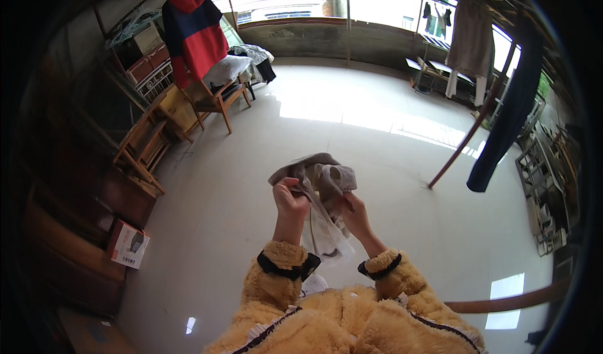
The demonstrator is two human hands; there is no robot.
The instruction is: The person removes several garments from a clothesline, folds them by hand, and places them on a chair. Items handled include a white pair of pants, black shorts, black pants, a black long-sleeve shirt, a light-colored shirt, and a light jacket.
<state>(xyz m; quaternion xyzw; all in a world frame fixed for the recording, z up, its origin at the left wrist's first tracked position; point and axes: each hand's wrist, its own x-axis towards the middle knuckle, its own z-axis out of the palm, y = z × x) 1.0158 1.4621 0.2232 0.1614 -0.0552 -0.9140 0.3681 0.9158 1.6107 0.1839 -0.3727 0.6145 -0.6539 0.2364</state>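
Note:
A crumpled grey-beige piece of clothing point(325, 175) hangs between my two hands in front of my body, above the tiled floor. My left hand point(289, 198) grips its left side, fingers curled into the cloth. On the other side my right hand point(354, 211) pinches the fabric below a rolled, looped part. A paler lower portion point(325, 236) of the garment dangles below and between my wrists. Its exact kind cannot be told from the folds.
Wooden chairs point(221, 102) stand at the left, beneath a hanging red and navy hooded top point(200, 38). A printed box point(129, 244) sits by dark furniture. On the right are a slanted pole point(466, 142), hanging dark trousers point(506, 118) and a metal rack point(541, 179).

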